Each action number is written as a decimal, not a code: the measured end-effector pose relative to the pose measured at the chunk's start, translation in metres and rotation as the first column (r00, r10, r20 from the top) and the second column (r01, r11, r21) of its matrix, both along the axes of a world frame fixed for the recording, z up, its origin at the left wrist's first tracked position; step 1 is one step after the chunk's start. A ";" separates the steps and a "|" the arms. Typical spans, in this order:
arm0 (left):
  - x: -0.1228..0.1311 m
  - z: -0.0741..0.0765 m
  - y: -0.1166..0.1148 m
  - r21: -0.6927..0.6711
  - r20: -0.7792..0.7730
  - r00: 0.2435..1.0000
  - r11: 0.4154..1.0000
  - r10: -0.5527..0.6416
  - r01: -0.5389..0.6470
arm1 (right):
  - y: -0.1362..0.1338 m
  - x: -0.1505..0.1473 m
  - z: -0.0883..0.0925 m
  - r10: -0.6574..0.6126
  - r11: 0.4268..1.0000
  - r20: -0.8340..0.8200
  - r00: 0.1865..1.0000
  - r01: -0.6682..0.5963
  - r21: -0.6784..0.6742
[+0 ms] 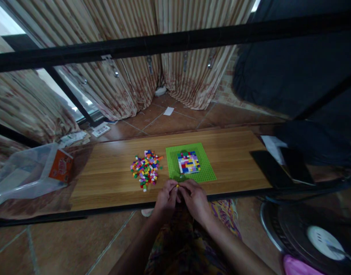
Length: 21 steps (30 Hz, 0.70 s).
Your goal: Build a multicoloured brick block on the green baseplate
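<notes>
My left hand point(166, 196) and my right hand point(196, 198) meet at the front edge of the wooden table, fingers pinched together. A tiny yellow building brick point(177, 186) shows between their fingertips. Just beyond lies a green studded baseplate point(208, 170), its near edge close to my fingers. On it stands a block of mixed-colour bricks point(189, 162), with white, red, yellow, blue and purple pieces. To the left a loose pile of small bricks point(146, 168) in many colours is spread on the wood.
A clear plastic box point(29, 177) with an orange label stands at the table's left end. Dark flat panels point(271, 168) and white paper point(272, 147) lie at the right end. A black bar point(164, 45) crosses beyond the table. A round stool-like object point(301, 225) is at lower right.
</notes>
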<state>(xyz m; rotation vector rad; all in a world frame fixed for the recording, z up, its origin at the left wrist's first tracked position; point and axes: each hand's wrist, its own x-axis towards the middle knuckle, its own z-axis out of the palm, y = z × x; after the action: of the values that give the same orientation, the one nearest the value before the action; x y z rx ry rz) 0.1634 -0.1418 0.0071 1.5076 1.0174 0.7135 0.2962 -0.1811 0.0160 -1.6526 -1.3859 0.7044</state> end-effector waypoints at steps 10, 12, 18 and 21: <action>0.001 -0.005 0.000 -0.014 -0.044 0.999 1.000 0.010 -0.011 | 0.002 0.037 0.009 -0.250 0.963 -0.110 0.962 0.259 0.075; 0.001 -0.005 0.000 -0.021 -0.043 0.999 1.000 0.014 -0.015 | 0.006 0.050 0.010 -0.310 0.944 -0.083 0.947 0.317 0.092; 0.001 -0.008 0.000 -0.032 -0.035 0.999 0.999 0.025 -0.026 | 0.018 0.069 0.007 -0.307 0.944 0.047 0.951 0.297 0.143; 0.001 -0.007 0.000 -0.034 -0.041 0.999 0.999 0.021 -0.023 | 0.022 0.074 0.006 -0.285 0.949 0.130 0.950 0.262 0.173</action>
<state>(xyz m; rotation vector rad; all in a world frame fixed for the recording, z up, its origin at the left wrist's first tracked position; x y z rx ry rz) 0.1648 -0.1415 -0.0003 1.4886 1.0731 0.6800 0.3702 -0.1593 0.0222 -1.7586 -1.2471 0.3067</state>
